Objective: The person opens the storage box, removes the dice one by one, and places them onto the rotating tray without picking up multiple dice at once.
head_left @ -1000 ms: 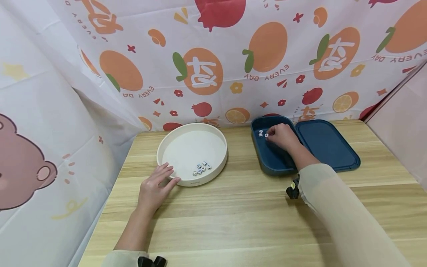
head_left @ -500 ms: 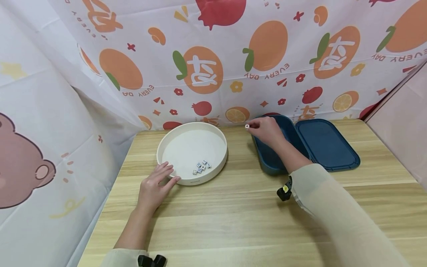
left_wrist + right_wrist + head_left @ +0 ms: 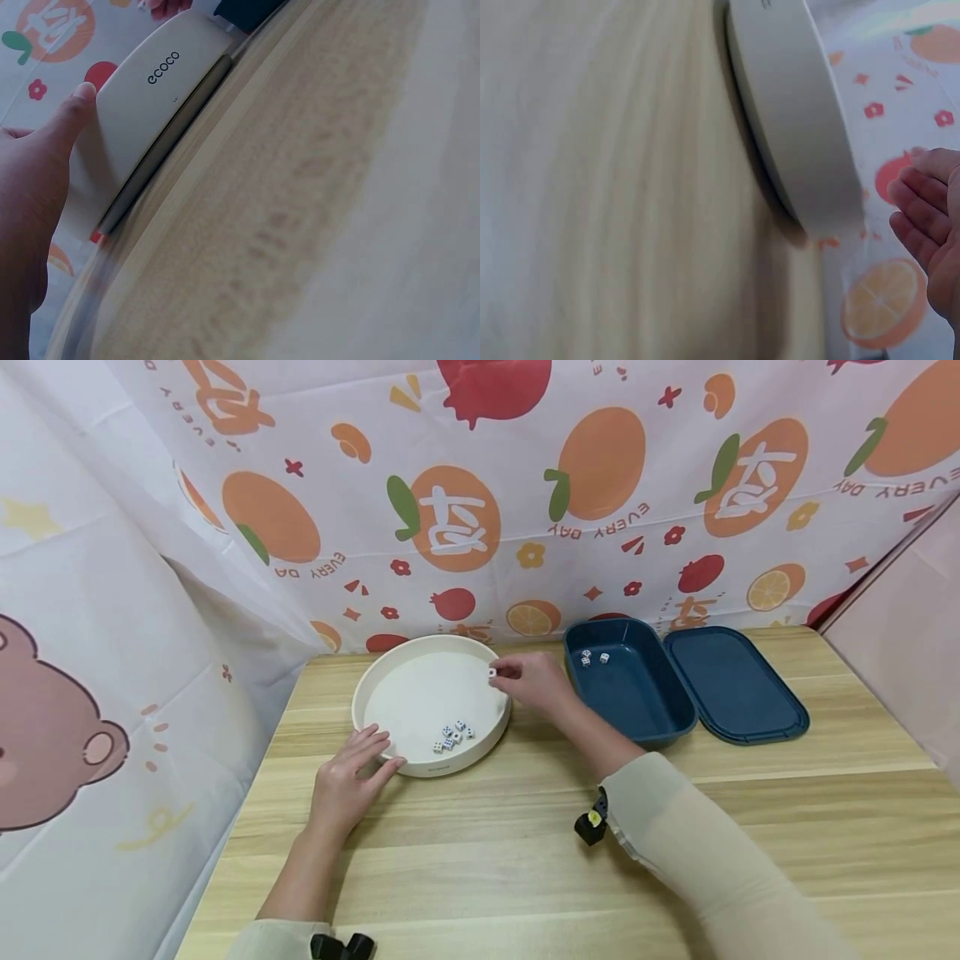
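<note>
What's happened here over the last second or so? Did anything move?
The right hand pinched one white die out of the blue box, lifted it and carried it leftward; it is now over the far right rim of the white round tray. Two dice remain in the box. The left hand stayed resting against the tray's near rim, and the cluster of dice in the tray and the blue lid did not move.
</note>
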The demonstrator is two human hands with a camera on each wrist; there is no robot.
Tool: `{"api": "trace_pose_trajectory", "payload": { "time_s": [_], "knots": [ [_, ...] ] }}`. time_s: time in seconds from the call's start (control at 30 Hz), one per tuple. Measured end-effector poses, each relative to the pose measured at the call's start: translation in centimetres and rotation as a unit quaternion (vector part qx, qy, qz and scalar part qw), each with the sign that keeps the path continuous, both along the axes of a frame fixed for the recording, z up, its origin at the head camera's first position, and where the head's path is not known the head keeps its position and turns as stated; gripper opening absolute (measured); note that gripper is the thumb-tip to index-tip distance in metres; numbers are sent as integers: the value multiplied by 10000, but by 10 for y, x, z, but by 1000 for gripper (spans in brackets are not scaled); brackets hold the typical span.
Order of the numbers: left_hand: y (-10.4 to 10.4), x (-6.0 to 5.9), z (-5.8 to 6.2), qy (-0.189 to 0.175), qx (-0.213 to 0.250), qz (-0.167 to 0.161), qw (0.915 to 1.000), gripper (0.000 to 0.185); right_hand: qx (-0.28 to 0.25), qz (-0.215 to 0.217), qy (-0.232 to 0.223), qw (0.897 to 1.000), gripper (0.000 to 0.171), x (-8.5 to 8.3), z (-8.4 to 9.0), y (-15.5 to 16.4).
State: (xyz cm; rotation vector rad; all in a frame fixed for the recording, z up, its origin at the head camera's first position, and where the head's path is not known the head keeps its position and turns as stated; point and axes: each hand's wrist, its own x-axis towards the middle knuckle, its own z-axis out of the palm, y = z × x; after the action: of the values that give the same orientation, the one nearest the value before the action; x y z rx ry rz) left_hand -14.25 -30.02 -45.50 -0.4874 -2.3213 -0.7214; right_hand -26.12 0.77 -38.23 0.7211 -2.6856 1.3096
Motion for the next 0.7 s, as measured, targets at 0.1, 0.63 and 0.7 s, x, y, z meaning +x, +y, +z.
{"api": "trace_pose_trajectory", "payload": {
  "time_s": [0.1,0.63,0.7],
  "knots": [
    [1,0,0,-13,26,-4,10000,38,-98,100,42,9999,26,6,-9,-13],
    [2,0,1,-72,12,26,10000,37,177,131,87,9997,25,18,-52,-46],
    [2,0,1,-78,10,38,10000,37,448,88,183,9988,22,18,-51,-48]
  ]
}}
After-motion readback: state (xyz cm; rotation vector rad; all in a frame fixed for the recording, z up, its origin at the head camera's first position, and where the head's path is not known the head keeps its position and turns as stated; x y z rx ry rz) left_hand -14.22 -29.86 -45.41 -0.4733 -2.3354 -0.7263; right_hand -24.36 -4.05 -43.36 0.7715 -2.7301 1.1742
